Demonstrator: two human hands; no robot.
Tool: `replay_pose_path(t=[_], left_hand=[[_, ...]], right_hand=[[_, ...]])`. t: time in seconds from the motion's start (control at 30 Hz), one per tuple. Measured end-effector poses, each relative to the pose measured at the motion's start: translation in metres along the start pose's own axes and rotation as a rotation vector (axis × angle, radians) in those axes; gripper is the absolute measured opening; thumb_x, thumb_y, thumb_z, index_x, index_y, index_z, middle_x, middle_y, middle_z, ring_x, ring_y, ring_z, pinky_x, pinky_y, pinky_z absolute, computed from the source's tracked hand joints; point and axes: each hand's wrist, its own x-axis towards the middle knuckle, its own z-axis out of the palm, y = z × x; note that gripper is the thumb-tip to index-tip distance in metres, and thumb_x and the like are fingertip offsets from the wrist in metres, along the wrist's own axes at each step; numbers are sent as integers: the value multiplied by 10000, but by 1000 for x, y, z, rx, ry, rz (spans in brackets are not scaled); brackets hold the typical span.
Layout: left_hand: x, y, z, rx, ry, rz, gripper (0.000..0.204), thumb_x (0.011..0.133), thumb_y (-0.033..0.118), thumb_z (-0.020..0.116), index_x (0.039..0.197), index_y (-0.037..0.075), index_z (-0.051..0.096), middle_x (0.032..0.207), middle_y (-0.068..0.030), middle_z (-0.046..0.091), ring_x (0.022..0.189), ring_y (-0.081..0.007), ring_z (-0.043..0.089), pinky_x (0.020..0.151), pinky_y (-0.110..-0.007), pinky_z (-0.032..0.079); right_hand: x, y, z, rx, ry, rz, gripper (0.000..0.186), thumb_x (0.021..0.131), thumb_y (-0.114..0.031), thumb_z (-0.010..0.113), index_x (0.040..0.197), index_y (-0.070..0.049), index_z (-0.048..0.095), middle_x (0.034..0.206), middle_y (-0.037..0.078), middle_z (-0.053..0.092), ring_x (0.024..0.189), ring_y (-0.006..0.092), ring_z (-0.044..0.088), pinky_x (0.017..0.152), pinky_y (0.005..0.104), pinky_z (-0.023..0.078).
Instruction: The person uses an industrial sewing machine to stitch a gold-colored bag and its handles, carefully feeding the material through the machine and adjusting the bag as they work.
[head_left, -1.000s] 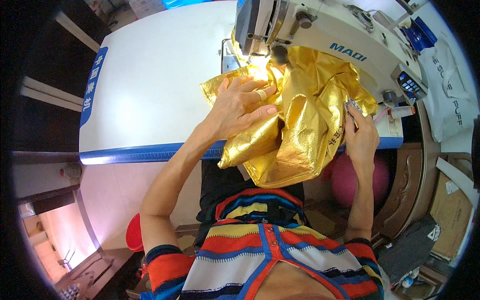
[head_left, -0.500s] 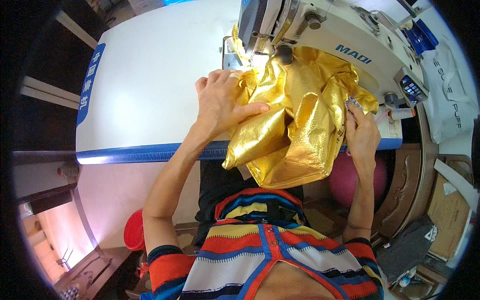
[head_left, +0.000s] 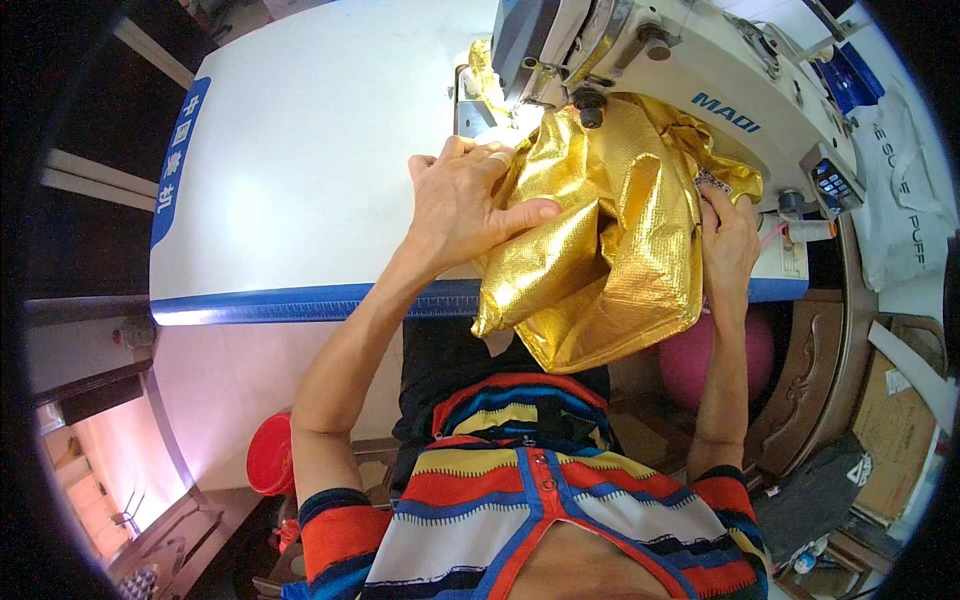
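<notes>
A shiny gold fabric piece (head_left: 630, 270) lies bunched on the white sewing table (head_left: 300, 150), under the head of the sewing machine (head_left: 675, 70), and hangs over its front edge. My left hand (head_left: 460, 200) rests on the fabric's left part, just below the lit needle area, thumb stretched out over it and fingers slightly bent. My right hand (head_left: 730, 240) grips the fabric's right side, closed beside a small patterned piece (head_left: 712, 180) whose nature I cannot make out. Parts of the right fingers are hidden in the folds.
Right of the machine are a thread cone (head_left: 805, 230), a white printed bag (head_left: 895, 190) and cardboard (head_left: 885, 440). Below the table are a pink ball (head_left: 715, 365), a red bucket (head_left: 268, 450) and carved brown furniture (head_left: 800, 380).
The gold fabric has shifted to the right. My right hand has moved a little up; my left hand has moved upward since a second ago, its fingers drawn closer, then slightly rightward.
</notes>
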Motion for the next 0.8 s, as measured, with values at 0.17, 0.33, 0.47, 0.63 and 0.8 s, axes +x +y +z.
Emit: replay_pose_path(t=[0.17, 0.33, 0.47, 0.63, 0.8], left_hand=[[1, 7, 1, -3, 3, -30, 790, 690, 792, 527, 798, 19, 652, 744, -79, 601, 823, -234, 461, 699, -417, 248], [0, 4, 6, 23, 44, -3, 732, 688, 753, 576, 761, 27, 635, 757, -79, 599, 842, -239, 459, 695, -416, 247], [0, 6, 5, 61, 31, -7, 739, 693, 755, 566, 842, 35, 646, 789, -78, 611, 855, -240, 466, 704, -420, 254], [-1, 4, 7, 87, 65, -37, 749, 710, 744, 559, 982, 52, 647, 855, -79, 639, 864, -231, 476, 715, -424, 262], [0, 2, 11, 150, 81, -17, 735, 745, 721, 545, 1078, 73, 640, 907, -72, 654, 870, -223, 478, 719, -418, 262]], right_hand=[[0, 3, -1, 215, -31, 72, 284, 903, -244, 532, 1109, -92, 652, 939, 216, 560, 908, 399, 563, 795, 440, 435], [-8, -20, -1, 438, -70, 108, 588, 907, -416, 558, 1335, -24, 462, 1108, 287, 528, 1081, 364, 511, 976, 382, 364], [-6, -21, 7, 366, -122, 98, 749, 835, -465, 646, 1370, -4, 394, 1187, 317, 436, 1118, 422, 469, 1009, 400, 342], [-10, -25, 7, 402, -103, 89, 748, 808, -408, 698, 1362, -4, 399, 1204, 330, 378, 1124, 461, 440, 1003, 410, 344], [-12, -5, 25, 463, -77, 63, 692, 823, -343, 688, 1360, -14, 402, 1195, 323, 368, 1122, 462, 425, 999, 418, 343]])
